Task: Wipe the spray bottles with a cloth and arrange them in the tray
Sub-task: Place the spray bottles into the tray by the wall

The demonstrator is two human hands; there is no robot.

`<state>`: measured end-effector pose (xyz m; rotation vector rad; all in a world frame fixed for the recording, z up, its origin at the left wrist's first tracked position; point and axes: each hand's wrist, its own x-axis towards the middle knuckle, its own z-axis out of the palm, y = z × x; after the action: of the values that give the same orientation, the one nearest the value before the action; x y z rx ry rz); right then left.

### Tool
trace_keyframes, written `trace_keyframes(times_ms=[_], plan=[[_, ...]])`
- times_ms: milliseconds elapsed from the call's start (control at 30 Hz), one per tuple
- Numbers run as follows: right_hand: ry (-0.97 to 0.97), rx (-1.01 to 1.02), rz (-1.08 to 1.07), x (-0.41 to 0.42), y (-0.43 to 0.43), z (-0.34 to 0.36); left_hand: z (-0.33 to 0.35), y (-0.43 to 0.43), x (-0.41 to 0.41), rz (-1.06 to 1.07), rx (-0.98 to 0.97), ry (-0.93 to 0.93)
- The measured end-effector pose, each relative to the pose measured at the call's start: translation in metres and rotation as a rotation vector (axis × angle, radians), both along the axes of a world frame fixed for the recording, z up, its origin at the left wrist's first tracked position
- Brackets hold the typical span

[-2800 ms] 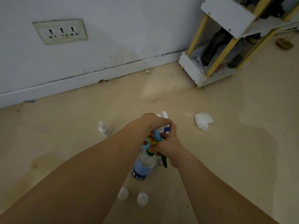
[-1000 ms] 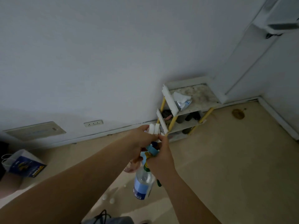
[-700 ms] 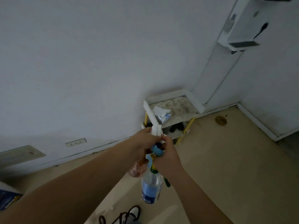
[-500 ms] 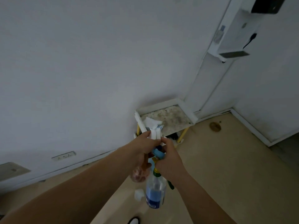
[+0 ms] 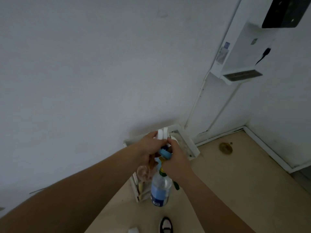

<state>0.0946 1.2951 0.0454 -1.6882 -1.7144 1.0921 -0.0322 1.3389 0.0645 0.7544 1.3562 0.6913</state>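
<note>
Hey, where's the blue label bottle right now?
Head view, low centre: the blue-label bottle hangs from the right hand, beside white-capped bottles in the left hand, before the white rack.

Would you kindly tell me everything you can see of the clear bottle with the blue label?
The clear bottle looks like transparent plastic, with a blue label round its lower half, a green collar and a light blue spray head. It hangs about upright above the floor, by the white rack. The right hand grips its neck; the left hand grips white pieces beside its head.
</note>
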Motion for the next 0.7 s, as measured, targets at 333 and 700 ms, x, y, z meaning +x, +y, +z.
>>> trace_keyframes(times_ms=[333, 700], plan=[[0.107, -0.062, -0.009, 0.033, 0.136, -0.062, -0.042, 0.142, 0.038, -0.092, 0.117, 0.308], [0.056, -0.110, 0.126, 0.009, 0.180, -0.109, -0.102, 0.174, 0.010, -0.055, 0.080, 0.442]])
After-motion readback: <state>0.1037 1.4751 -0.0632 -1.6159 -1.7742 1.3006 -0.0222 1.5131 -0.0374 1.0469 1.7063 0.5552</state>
